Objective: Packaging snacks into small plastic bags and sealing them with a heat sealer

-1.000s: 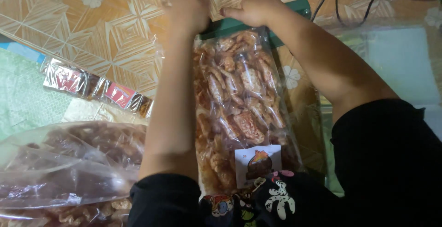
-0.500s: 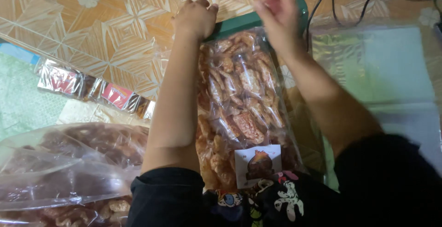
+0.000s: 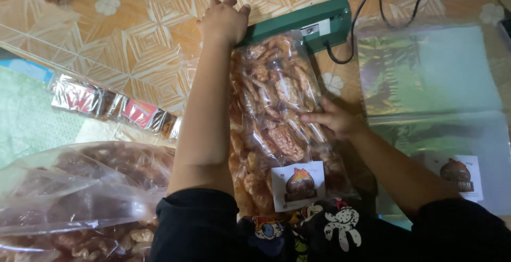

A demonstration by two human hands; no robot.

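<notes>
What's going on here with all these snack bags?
A person is pressing the left hand down on a green heat sealer, with the top of a clear bag of fried snacks under its bar. The right hand rests on the bag's side. A bigger bag of snacks lies nearby.

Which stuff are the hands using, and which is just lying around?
In use: left hand pressing green sealer; right hand on snack bag.
Lying about: big bag of snacks, sachet strip, empty clear bags.
</notes>
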